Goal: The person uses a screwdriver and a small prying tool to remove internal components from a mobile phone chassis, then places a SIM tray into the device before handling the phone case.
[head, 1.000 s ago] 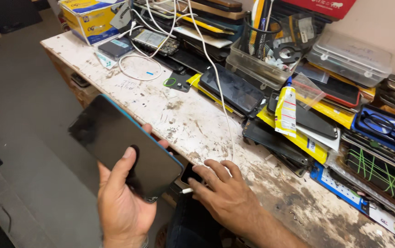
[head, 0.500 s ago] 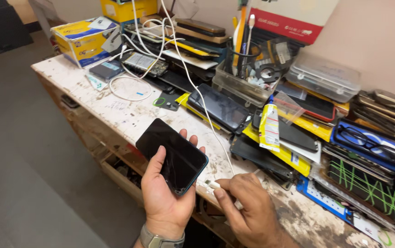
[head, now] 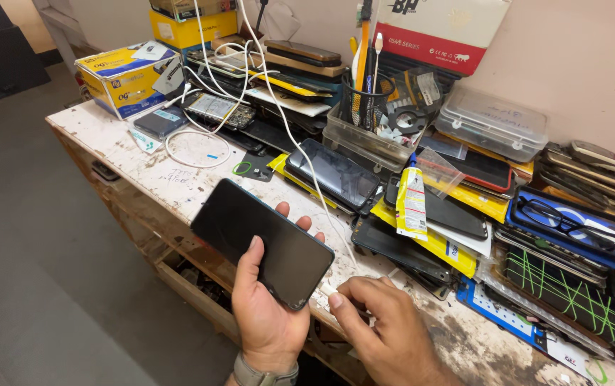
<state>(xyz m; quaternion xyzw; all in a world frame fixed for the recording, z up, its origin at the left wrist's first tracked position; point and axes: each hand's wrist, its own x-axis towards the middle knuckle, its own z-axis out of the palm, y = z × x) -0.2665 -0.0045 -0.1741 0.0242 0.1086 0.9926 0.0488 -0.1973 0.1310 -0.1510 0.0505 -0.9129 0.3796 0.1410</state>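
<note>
Head view of a paint-stained white wooden bench set against a wall. The left hand is closed around a black, glossy, rectangular smartphone with a dark screen, thumb across the glass and fingertips showing past the far long edge; the smartphone is held tilted in the air just over the bench's near edge, not resting on it. The right hand lies at the near edge just beside the phone's lower end, its fingers curled and pinched on the plug end of a thin white charging cable, which runs away across the bench toward the back. Near the bench's left end sit a yellow-and-blue cardboard box and a loose coil of white cable. Along the back edge stand a black mesh pen cup holding tools and a clear plastic lidded box. The middle and right of the bench carry overlapping dark phone screens and flat yellow packets, among them an upright white-and-yellow glue tube and black-framed spectacles in a blue tray.
</note>
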